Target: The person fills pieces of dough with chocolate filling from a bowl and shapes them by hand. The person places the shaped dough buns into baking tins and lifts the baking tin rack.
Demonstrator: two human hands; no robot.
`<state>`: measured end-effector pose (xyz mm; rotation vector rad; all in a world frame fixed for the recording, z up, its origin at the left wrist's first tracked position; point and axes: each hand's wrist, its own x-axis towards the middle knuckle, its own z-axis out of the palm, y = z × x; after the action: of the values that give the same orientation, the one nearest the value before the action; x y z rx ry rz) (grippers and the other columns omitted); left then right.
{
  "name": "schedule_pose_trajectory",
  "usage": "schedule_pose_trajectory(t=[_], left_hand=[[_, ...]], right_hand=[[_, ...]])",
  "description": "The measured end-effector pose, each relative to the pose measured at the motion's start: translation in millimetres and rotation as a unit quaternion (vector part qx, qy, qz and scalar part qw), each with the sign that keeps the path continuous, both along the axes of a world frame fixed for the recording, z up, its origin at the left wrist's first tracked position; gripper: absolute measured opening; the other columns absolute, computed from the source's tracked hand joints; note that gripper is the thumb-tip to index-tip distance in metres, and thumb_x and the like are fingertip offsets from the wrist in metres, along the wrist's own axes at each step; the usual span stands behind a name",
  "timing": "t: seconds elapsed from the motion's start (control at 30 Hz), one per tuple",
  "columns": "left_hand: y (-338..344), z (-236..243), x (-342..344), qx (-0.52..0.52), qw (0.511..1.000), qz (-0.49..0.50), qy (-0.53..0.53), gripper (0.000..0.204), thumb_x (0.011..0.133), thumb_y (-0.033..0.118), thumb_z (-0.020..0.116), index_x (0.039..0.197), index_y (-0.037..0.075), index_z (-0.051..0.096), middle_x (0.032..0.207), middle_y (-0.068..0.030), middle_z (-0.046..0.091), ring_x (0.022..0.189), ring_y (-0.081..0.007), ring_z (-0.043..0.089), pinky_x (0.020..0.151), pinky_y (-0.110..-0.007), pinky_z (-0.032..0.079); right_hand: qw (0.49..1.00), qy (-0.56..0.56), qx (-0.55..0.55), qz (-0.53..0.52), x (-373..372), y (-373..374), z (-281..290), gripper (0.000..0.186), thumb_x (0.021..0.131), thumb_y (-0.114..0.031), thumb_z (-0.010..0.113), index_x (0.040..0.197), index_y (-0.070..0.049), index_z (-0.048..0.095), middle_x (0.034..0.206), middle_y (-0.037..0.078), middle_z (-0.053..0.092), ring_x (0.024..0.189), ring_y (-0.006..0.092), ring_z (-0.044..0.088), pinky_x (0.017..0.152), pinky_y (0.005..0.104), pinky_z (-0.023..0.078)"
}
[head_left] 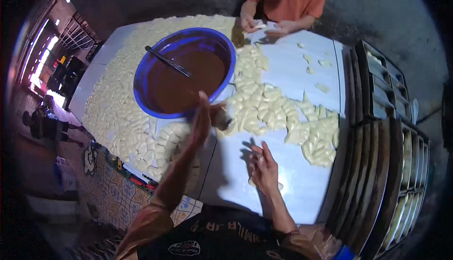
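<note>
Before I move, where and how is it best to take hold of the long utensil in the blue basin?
Probably pinch the utensil near its dark rounded end, coming from above on the far-left side of the blue basin. That end lies at the rim, clear of the brown contents, while the shiny end points inward over them.

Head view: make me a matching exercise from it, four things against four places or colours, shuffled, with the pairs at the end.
Things
1. Tub
2. Long utensil
3. Stacked trays
4. Right hand

Places or colours
A. Over the near part of the white tabletop
B. Slanting over the brown mixture
C. Beyond the table's right edge
D. Blue

Right pairs: 1-D, 2-B, 3-C, 4-A
</note>
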<state>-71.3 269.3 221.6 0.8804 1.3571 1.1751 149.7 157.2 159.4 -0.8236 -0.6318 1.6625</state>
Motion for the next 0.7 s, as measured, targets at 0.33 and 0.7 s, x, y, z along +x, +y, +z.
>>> schedule_pose_trajectory(t=[0.33,0.7], left_hand=[[-128,-16,81,-0.03,0.977,-0.181,-0.108,0.049,0.091,0.009,0.056,0.134,-0.008,0.04,0.121,-0.0143,0.056,0.111,-0.0202,0.056,0.096,-0.035,0.048],[-183,-35,111,-0.021,0.971,-0.235,-0.036,0.016,0.09,0.009,0.064,0.093,-0.007,0.065,0.086,-0.0052,0.062,0.079,-0.011,0.062,0.064,-0.022,0.052]], right_hand=[[0.856,-0.464,0.22,-0.058,8,-30,8,0.038,0.078,-0.001,0.066,0.115,-0.002,0.062,0.111,0.015,0.053,0.101,0.0259,0.052,0.088,0.0349,0.042],[0.866,-0.439,0.238,-0.016,50,-96,30,0.023,0.083,-0.005,0.064,0.106,-0.001,0.068,0.111,0.013,0.061,0.102,0.0236,0.061,0.083,0.0324,0.049]])
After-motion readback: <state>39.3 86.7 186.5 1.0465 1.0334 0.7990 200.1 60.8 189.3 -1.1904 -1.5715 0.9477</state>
